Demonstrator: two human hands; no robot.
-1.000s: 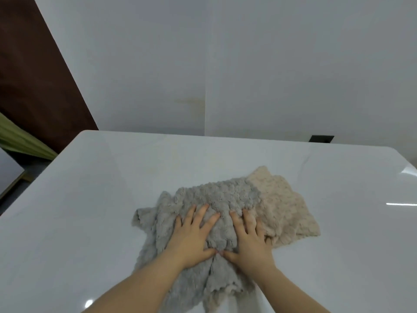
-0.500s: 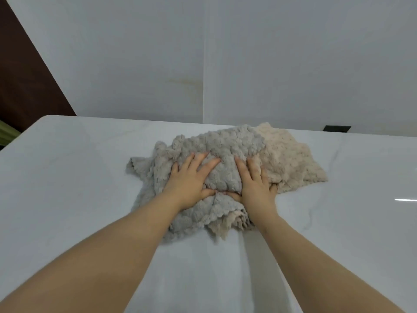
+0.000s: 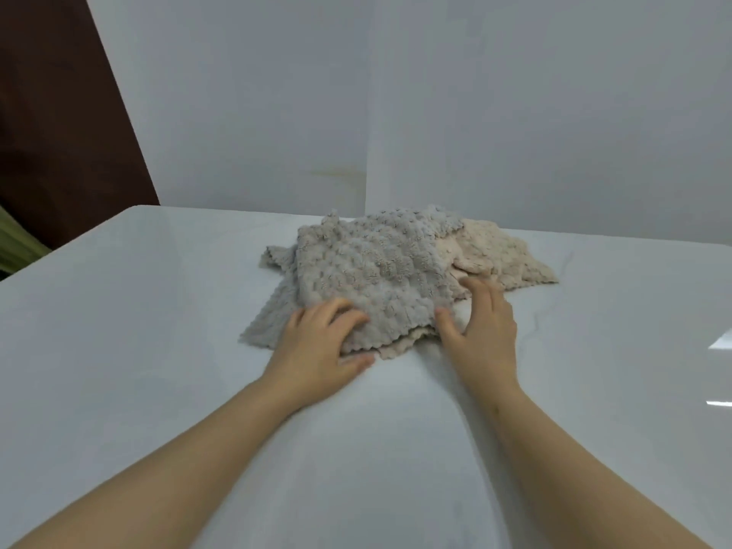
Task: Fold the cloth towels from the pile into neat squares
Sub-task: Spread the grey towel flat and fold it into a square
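A loose pile of fluffy towels lies on the white table [image 3: 158,350], toward its far edge. A grey towel [image 3: 376,271] is on top, and a beige towel [image 3: 503,255] sticks out from under it on the right. My left hand [image 3: 321,346] rests at the pile's near left edge, its fingers curled over the grey towel's scalloped hem and the thumb lying below it. My right hand [image 3: 483,330] lies at the near right side, fingers spread and reaching onto the beige cloth, thumb touching the grey hem.
A pale wall rises right behind the table's far edge. At the left stand a dark brown panel [image 3: 59,132] and something green [image 3: 16,243] below it. Bare tabletop stretches between me and the pile.
The pile has been pushed away toward the table's far edge. Both hands slid back from the top of the pile to its near edge, the left curling on the hem.
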